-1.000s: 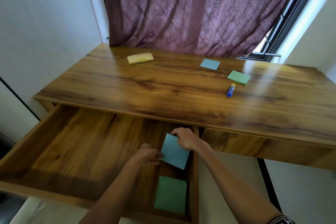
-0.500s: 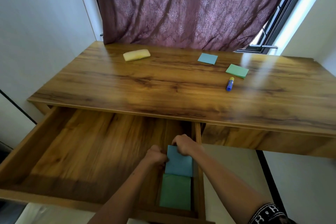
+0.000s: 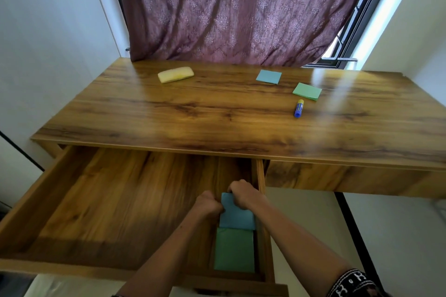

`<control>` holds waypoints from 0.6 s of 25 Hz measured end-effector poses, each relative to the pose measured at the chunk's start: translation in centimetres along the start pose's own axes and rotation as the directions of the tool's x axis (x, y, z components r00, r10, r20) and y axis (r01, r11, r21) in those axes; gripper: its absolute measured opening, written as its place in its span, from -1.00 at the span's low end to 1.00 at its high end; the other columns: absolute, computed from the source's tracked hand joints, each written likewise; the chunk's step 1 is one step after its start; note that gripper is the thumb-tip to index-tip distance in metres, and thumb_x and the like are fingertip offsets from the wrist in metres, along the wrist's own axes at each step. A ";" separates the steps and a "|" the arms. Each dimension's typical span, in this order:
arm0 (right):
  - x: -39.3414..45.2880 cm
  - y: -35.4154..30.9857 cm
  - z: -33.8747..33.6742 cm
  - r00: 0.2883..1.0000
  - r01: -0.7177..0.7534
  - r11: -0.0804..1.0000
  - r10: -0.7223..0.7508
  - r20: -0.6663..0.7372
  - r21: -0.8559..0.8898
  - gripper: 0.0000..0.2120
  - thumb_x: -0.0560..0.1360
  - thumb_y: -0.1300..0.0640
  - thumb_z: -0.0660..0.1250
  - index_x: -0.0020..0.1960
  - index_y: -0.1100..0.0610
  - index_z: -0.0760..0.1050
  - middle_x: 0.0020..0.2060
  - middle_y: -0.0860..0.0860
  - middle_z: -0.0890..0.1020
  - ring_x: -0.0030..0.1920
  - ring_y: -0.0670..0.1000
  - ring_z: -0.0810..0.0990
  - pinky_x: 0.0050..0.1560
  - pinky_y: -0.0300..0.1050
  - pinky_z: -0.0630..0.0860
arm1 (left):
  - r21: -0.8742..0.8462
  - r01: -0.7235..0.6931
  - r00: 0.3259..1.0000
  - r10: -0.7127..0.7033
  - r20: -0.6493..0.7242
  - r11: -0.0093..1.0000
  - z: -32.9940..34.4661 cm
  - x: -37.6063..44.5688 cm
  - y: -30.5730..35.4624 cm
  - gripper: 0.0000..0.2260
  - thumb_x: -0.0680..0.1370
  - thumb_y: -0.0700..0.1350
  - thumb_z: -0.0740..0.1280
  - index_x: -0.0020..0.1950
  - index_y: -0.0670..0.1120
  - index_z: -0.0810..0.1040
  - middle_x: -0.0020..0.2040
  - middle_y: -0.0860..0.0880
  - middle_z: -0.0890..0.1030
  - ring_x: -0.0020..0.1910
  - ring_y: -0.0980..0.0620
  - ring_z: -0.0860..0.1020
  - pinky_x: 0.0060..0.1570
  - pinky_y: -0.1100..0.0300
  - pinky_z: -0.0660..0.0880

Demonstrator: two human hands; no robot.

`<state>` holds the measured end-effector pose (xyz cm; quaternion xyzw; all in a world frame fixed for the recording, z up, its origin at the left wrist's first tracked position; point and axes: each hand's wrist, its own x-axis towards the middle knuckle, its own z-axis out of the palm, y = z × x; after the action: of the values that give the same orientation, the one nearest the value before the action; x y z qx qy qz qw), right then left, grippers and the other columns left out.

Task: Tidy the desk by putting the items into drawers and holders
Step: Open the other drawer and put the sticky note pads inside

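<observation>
Two hands work inside the open drawer [image 3: 79,202], which is pulled out from under the table [image 3: 217,116]. Left hand [image 3: 208,204] at 6 o'clock of the view: fingers curled in, knuckles against the left edge of the blue pad [image 3: 235,214]; cannot tell whether they actually pinch it. Right hand [image 3: 243,194] just beside it, fingers curled over the pad's far edge, gripping it. Blue pad lies in the narrow compartment on the drawer's right side, touching the green pad [image 3: 234,249] that sits at its 6 o'clock, nearer the drawer front.

On the table, left to right: yellow case [image 3: 175,74] at 11 o'clock; a second blue pad [image 3: 268,76] at 1 o'clock; a second green pad [image 3: 307,91] near it at its 4 o'clock; glue stick [image 3: 298,108] just beside that green pad, lying down. Maroon curtain [image 3: 229,7] hangs behind the table at 12 o'clock.
</observation>
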<state>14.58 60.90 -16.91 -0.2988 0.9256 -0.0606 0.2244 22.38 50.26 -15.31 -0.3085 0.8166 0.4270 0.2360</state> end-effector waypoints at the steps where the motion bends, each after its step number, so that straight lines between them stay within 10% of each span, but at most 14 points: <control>1: -0.1 -0.1 -0.1 1.000 -0.001 1.000 0.001 -0.014 0.008 -0.68 0.50 0.36 0.24 0.24 0.22 0.46 0.21 0.16 0.50 0.20 0.15 0.50 0.20 0.03 0.49 | 0.056 -0.014 0.999 0.016 -0.042 0.998 -0.1 -0.2 0.5 -0.73 0.46 -0.16 0.38 0.12 -0.20 0.51 0.09 -0.15 0.59 -0.01 -0.04 0.60 -0.04 0.12 0.60; 9: -3.7 1.8 -6.2 0.943 0.127 0.947 -0.023 -0.331 0.296 -0.72 0.44 0.25 0.25 0.12 0.14 0.56 0.05 0.08 0.65 0.08 0.08 0.59 0.05 -0.09 0.51 | 0.338 -0.262 0.903 0.353 -0.244 0.904 -2.2 -2.0 9.3 -0.79 0.48 -0.13 0.29 0.07 -0.17 0.58 0.06 -0.15 0.62 0.07 -0.12 0.58 0.06 0.08 0.54; 15: -7.1 10.0 -12.4 0.851 0.127 0.902 0.115 -0.512 0.413 -0.68 0.43 0.30 0.29 0.16 0.14 0.58 0.07 0.02 0.66 0.07 0.00 0.62 -0.04 -0.43 0.37 | 0.207 -0.495 0.793 0.536 -0.290 0.844 -0.3 -2.6 16.7 -0.82 0.55 -0.08 0.26 0.09 -0.10 0.57 0.05 -0.06 0.60 0.03 -0.02 0.58 0.07 0.14 0.53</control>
<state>8.87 72.92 -5.64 -0.2165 0.9135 -0.3438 0.0236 12.35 58.21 -4.25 -0.1272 0.9217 0.3663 -0.0143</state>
